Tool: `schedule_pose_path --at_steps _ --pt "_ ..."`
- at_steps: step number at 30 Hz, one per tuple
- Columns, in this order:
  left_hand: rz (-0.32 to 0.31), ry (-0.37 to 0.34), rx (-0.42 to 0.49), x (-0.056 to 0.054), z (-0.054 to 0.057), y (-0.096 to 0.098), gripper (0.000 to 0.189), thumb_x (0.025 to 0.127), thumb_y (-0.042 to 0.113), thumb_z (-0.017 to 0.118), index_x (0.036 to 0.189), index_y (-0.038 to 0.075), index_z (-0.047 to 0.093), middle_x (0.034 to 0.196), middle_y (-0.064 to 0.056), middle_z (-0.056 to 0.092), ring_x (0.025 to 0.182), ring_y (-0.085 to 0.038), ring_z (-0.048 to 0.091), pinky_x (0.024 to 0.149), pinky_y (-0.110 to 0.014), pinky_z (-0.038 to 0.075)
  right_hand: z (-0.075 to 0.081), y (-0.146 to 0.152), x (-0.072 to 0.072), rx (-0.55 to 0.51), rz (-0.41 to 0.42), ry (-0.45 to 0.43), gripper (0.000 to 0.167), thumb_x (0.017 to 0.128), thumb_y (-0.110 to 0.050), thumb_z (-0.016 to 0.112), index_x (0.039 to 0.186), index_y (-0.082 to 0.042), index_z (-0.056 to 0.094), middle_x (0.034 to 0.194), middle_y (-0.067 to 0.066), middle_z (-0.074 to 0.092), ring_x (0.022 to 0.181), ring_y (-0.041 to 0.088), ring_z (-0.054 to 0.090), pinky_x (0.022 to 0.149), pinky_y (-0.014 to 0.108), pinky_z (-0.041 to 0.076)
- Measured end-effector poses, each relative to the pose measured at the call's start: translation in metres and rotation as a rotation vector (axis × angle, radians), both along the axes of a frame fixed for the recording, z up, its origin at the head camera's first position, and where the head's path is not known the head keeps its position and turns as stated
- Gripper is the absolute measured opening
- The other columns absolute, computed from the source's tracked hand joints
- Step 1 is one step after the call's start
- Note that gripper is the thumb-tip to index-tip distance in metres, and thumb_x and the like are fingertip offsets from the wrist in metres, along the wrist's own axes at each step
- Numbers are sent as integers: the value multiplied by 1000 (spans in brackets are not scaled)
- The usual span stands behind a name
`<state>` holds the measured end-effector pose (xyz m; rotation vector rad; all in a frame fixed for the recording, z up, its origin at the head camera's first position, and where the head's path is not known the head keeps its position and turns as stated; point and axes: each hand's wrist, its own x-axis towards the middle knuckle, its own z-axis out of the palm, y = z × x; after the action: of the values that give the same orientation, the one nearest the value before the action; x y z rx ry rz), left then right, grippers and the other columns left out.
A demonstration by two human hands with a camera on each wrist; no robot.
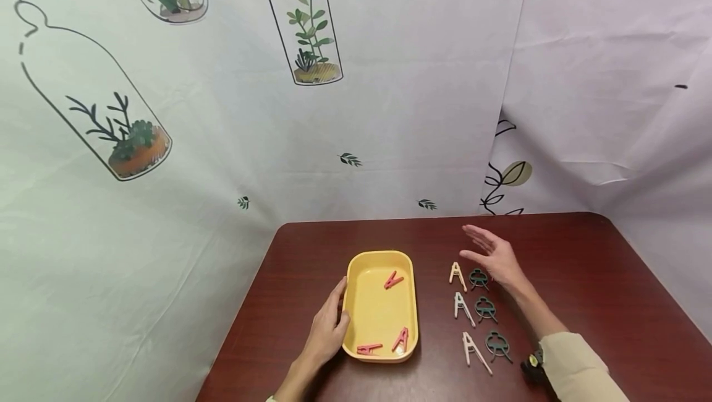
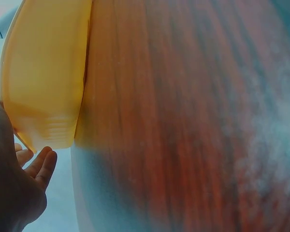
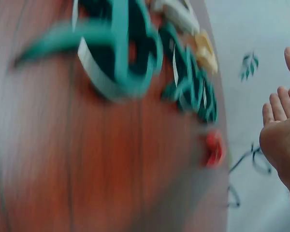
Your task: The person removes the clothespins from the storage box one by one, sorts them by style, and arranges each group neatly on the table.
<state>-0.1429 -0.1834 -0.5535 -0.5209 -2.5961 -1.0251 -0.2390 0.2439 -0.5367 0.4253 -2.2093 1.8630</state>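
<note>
My left hand point(image 1: 327, 328) rests at the left side of a yellow tray point(image 1: 414, 303), its fingers straight along the wall and the thumb at the rim. In the left wrist view its fingertips point(image 2: 47, 162) lie near the tray's end wall point(image 2: 43, 87). Three red clothespins point(image 1: 400, 339) lie inside. My right hand point(image 1: 499, 261) hovers over the table's right side with spread fingers, holding nothing. Close by are a pale yellow clothespin point(image 1: 457, 273) and a dark green round-jawed clip point(image 1: 478, 277). In the right wrist view, a blurred red object point(image 3: 215, 147) lies beyond the green clips point(image 3: 121, 53).
Nearer me, two white clothespins point(image 1: 463, 310) continue the pale yellow one's column, beside two more green clips point(image 1: 497, 344). The dark reddish table point(image 1: 300, 260) ends at a printed cloth backdrop point(image 1: 389, 173). A black wrist device point(image 1: 535, 366) sits at my right sleeve.
</note>
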Motion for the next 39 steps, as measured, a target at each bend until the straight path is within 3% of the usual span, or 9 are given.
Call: schedule_pose_path --at_steps 3,5,9,13,18,21,25,32,39 --pt "-2 -5 4 1 1 0 72 94 -4 61 162 5 41 160 -11 51 117 -25 70 98 -48 56 5 -22 -2 -6 75 24 65 90 -3 83 149 4 56 150 29 56 141 44 50 108 18 44" --pt "-2 -6 8 1 2 0 72 94 -4 61 162 5 41 160 -10 52 117 -25 71 97 -47 56 8 -38 -3 -21 131 31 64 89 -1 83 148 6 57 148 30 57 138 39 55 107 20 45" --pt "-1 -3 8 1 2 1 71 94 -4 61 162 5 42 160 -10 52 118 -26 70 98 -48 56 10 -68 -4 -61 245 16 62 88 3 82 145 8 58 144 32 59 134 35 60 110 34 48" --pt "1 -8 1 1 1 1 71 94 -3 60 162 6 41 160 -10 52 118 -25 70 98 -48 56 13 -96 -3 -86 343 -35 61 89 6 80 145 9 57 144 33 58 136 49 54 113 51 43" --pt "4 -15 3 2 1 1 71 95 -3 60 163 6 41 160 -10 51 118 -25 70 98 -48 56 17 -127 1 -76 484 -131 66 92 8 76 149 18 45 150 39 49 142 54 45 116 56 38" --pt "0 -16 6 2 1 0 71 95 -3 60 163 6 41 161 -9 51 120 -25 69 99 -48 55 20 -143 5 -55 520 -169 68 93 5 76 148 23 41 150 42 46 142 57 43 116 60 36" --pt "-2 -17 7 1 2 0 71 95 -2 60 163 7 41 160 -8 51 119 -25 69 98 -48 56 21 -158 12 -44 480 -195 67 92 4 77 146 24 42 148 43 47 141 58 43 117 61 35" --pt "6 -27 11 2 1 0 72 95 -3 60 163 8 40 160 -8 52 118 -24 70 97 -47 57 25 -177 24 -47 254 -234 66 89 9 78 145 22 45 144 40 54 138 53 49 117 59 37" --pt "10 -27 4 2 0 0 72 95 -2 59 164 9 40 161 -7 50 121 -25 69 99 -49 55 31 -189 30 -21 125 -283 64 88 10 78 143 20 48 142 37 57 137 53 51 114 58 41"
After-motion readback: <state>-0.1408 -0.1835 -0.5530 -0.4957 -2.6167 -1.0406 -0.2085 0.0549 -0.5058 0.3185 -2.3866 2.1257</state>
